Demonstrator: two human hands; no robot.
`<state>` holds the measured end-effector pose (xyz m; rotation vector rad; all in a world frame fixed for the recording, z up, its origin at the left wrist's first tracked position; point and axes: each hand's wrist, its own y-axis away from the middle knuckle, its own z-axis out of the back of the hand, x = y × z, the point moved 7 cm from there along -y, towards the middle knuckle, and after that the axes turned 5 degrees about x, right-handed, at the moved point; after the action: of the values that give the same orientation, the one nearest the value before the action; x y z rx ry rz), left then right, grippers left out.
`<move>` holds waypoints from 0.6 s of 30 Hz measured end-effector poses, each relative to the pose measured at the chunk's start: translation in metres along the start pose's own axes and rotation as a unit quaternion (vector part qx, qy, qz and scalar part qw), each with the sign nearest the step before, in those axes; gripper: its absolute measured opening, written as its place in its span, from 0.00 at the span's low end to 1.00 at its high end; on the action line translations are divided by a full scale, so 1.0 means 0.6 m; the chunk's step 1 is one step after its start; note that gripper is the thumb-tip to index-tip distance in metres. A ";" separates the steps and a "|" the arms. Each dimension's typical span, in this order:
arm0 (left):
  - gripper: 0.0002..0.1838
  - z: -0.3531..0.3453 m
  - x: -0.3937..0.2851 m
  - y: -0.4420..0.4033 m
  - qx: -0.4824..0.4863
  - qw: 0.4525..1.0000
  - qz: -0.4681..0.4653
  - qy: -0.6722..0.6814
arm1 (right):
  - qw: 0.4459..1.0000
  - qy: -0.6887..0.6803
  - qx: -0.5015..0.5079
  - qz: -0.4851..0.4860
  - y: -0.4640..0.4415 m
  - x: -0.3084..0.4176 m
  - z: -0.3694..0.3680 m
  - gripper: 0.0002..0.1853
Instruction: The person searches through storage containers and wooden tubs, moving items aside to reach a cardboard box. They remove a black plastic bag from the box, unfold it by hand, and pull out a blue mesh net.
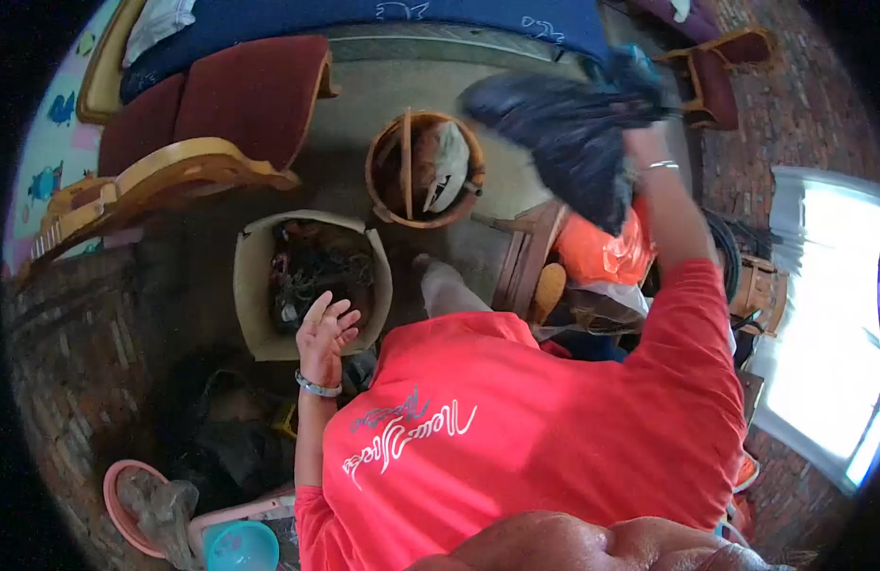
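My right hand is raised at the upper right, its fingers closed round the top of a dark plastic bag that spreads out to the left, partly blurred. My left hand has its fingers apart and holds nothing, over the near edge of a cardboard box. Dark, tangled items fill the box. Beyond it stands a round wooden bucket with a white and greenish bag inside.
A wooden chair with dark red cushions is at the upper left. An orange bag lies on a wooden seat at the right. A blue-covered bed runs along the top. A turquoise basin is at the lower left.
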<state>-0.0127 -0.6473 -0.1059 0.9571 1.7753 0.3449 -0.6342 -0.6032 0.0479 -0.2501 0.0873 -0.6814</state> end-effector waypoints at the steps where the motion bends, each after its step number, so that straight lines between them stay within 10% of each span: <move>1: 0.29 0.011 0.002 -0.005 -0.012 1.000 -0.005 0.002 | 0.993 0.104 0.034 -0.042 -0.022 -0.054 0.019 0.24; 5: 0.29 0.064 0.028 0.012 -0.087 0.994 0.017 0.060 | 0.941 0.257 0.207 -0.081 -0.098 -0.180 0.007 0.26; 7: 0.28 0.113 0.069 0.010 -0.161 0.985 0.032 0.060 | 0.998 0.044 0.038 -0.039 -0.149 -0.273 -0.072 0.19; 9: 0.27 0.144 0.109 0.025 -0.205 0.972 0.027 0.107 | 0.962 0.201 0.183 -0.009 -0.171 -0.286 -0.234 0.18; 10: 0.27 0.162 0.136 0.032 -0.232 0.965 0.037 0.116 | 0.864 0.312 0.153 0.365 -0.109 -0.170 -0.298 0.16; 12: 0.24 0.187 0.175 0.037 -0.268 0.952 0.063 0.134 | 0.912 -0.016 0.371 0.175 0.000 -0.005 -0.390 0.12; 18: 0.19 0.296 0.342 0.061 -0.391 0.888 0.087 0.225 | 0.659 -0.174 0.622 0.385 0.436 0.526 -0.384 0.19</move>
<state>0.1326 -0.5080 -0.2917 0.4544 1.7002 1.3719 -0.2666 -0.6532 -0.2415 0.9749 -0.6251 0.2851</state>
